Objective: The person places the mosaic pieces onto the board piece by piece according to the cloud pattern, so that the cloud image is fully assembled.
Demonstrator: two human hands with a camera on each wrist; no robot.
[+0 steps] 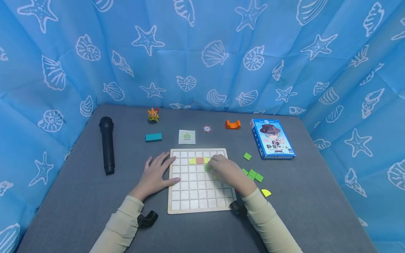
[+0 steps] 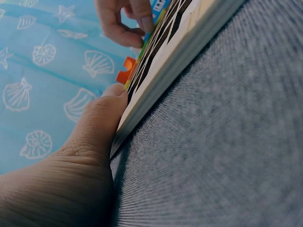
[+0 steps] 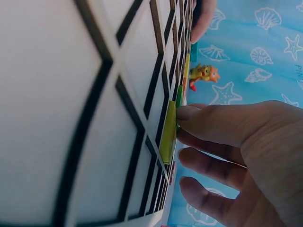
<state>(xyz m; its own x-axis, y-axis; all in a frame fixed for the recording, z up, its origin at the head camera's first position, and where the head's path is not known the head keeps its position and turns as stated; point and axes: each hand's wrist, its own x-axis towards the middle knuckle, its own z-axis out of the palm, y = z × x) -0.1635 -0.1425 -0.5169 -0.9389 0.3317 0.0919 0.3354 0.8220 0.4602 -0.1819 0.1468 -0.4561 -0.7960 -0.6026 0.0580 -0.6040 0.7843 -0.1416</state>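
Observation:
A white gridded board [image 1: 185,195] with a pale wooden rim lies flat on the table. Its left edge is steadied by my left hand [image 1: 155,177], fingers spread, thumb on the rim. Over the board's upper right, my right hand [image 1: 226,172] pinches a small green tile [image 3: 178,124] between thumb and forefinger, low over the grid; the fingers partly hide it. A yellow quarter-round tile [image 1: 192,161], a salmon square tile [image 1: 199,160] and another yellow tile [image 1: 206,160] form a row. Below them sit a green tile [image 1: 207,168] and a yellow piece [image 3: 168,135].
Right of the board are several loose green tiles [image 1: 252,173] and a yellow quarter-round [image 1: 266,192]. Behind it stand a pattern card [image 1: 187,137], teal block [image 1: 153,137], toy figure [image 1: 153,115], round chip [image 1: 207,129] and orange arch [image 1: 232,124]. A microphone [image 1: 108,146] and blue box [image 1: 272,138] flank them.

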